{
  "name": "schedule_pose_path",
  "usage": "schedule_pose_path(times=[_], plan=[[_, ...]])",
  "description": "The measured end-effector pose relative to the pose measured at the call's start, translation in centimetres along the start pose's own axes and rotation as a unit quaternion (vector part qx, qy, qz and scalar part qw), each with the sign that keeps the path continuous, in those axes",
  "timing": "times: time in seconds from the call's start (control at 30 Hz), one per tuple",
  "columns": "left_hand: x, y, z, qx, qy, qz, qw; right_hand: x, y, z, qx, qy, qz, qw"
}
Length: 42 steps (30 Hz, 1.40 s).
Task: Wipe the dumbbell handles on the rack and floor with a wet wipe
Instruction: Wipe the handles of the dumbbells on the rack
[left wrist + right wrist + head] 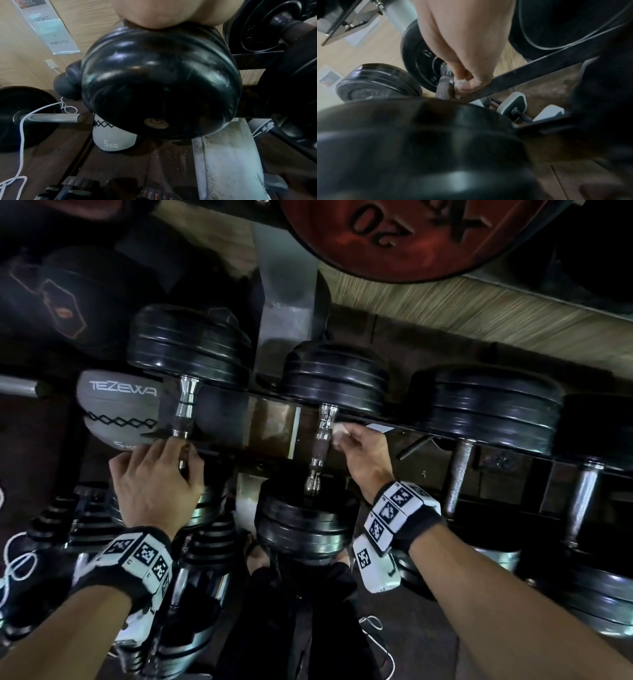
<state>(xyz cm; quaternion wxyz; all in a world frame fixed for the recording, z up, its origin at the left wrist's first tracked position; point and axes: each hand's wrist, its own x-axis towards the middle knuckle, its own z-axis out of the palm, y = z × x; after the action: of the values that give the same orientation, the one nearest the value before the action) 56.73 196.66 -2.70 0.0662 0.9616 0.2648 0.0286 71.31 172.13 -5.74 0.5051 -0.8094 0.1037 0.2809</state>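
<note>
White wipe [339,433] in right-hand [363,455] grip, beside handle [322,440].

Four dumbbells [322,453] on the rack [445,436] — two hands [157,477], one wipe [340,431].

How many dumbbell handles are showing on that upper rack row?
4. Far-left handle under the left hand; middle handle beside the right hand holding the wipe; two rightward. More may be hidden.

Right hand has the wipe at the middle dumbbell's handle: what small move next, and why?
Probably slide the wet wipe down the handle. The right hand pinches it against the upper part, with the lower length still uncovered.
</note>
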Motion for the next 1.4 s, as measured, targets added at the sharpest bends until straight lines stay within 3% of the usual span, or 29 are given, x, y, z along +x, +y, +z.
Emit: schedule_pose_path(times=[0.1,0.27,0.5,0.6,0.8,1.03,1.27,1.4], plan=[[0.0,0.1,0.0,0.003,0.010,0.001,1.000,1.3,-0.6,0.8,-0.057,0.016,-0.009,0.998],[-0.1,0.2,0.0,0.011,0.014,0.002,1.000,-1.8,1.3,0.2,-0.010,0.020,-0.010,1.000],[-0.1,0.2,0.0,0.014,0.011,-0.001,1.000,-0.2,0.9,1.6,-0.045,0.060,-0.026,0.997],[-0.1,0.1,0.0,0.018,0.015,0.002,1.000,-2.7,2.3,0.8,-0.020,0.030,-0.042,0.998],[-0.1,0.1,0.0,0.014,0.010,-0.006,1.000,-0.7,2.3,2.1,-0.044,0.050,-0.028,0.997],[-0.1,0.0,0.0,0.009,0.000,-0.006,1.000,-2.0,2.0,1.3,-0.081,0.003,-0.059,0.995],[0.0,0.1,0.0,0.011,-0.005,-0.006,1.000,-3.7,3.0,0.5,-0.106,-0.038,-0.038,0.993],[0.0,0.0,0.0,0.013,-0.011,-0.012,1.000,-2.7,2.0,1.5,-0.112,-0.026,-0.005,0.993]])
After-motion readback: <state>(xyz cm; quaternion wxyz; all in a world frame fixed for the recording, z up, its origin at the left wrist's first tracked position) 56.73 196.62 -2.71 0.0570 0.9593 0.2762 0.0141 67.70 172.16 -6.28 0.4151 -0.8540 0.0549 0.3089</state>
